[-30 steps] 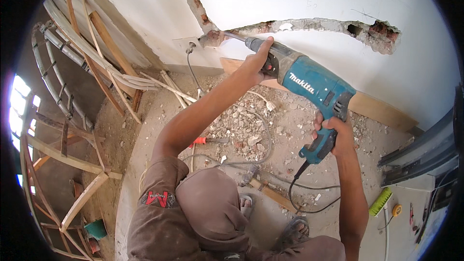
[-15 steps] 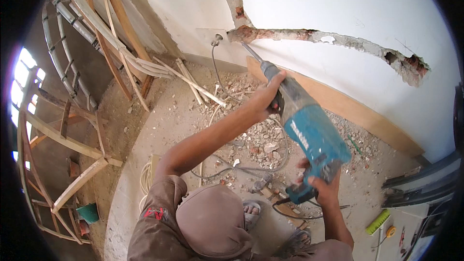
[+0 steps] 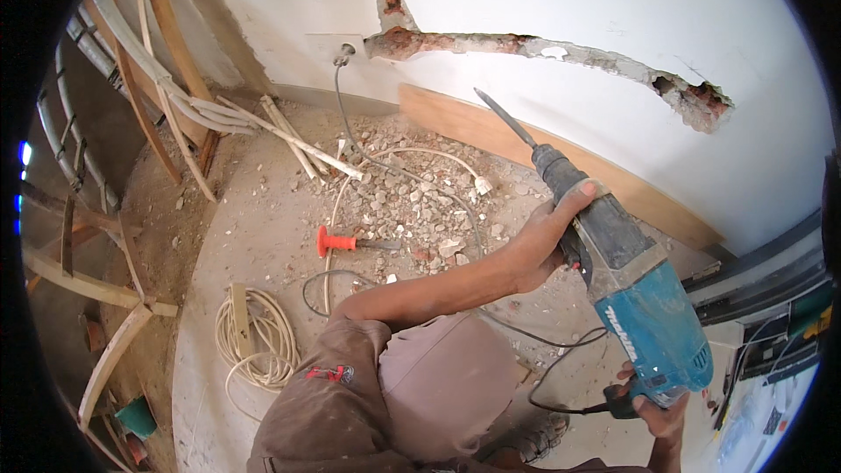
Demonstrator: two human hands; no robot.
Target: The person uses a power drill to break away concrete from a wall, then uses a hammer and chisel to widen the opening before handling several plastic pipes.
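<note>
Teal and grey, the heavy power drill (image 3: 653,328) slants above the dusty grey floor (image 3: 254,250), toward its wall-side edge. The left hand's grip (image 3: 554,241) wraps its front, palm hidden; the right hand's grip (image 3: 663,418) holds the rear handle, partly covered. Whether the pointed steel bit (image 3: 505,116) touches anything is unclear. The bare left forearm (image 3: 438,293) hides some thin dark cable (image 3: 559,343).
</note>
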